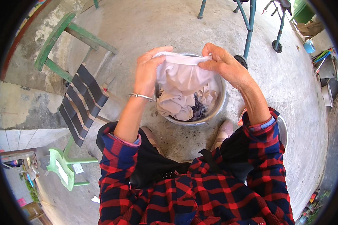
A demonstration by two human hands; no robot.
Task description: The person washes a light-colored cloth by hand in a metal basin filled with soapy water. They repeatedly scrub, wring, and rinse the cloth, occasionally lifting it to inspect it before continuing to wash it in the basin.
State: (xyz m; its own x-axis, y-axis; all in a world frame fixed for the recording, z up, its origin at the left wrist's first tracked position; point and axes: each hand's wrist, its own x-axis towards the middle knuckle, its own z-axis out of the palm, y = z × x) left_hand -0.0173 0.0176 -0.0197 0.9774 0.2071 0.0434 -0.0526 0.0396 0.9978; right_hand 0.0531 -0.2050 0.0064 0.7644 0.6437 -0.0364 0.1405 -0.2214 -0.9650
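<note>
A pale pink garment (pixel 182 75) hangs stretched between my hands, its whitish band uppermost. My left hand (pixel 151 67) grips one end of the band, fingers curled over it. At the other end, my right hand (pixel 223 63) pinches the band between thumb and fingers. The garment's lower part drops into a round metal basin (pixel 222 98) on the floor between my feet. Inside the basin lie more beige-pink cloth (pixel 174 105) and a dark patterned cloth (pixel 199 108). How far these join the held garment is hidden by its folds.
To the left stand a green wooden frame (pixel 50 41), a chair with black straps (pixel 82 101) and a small light-green plastic stool (pixel 62 168). A blue-green wheeled walker frame (pixel 249 30) is ahead on the right. Beside my right leg sits another metal basin (pixel 282 131), partly hidden.
</note>
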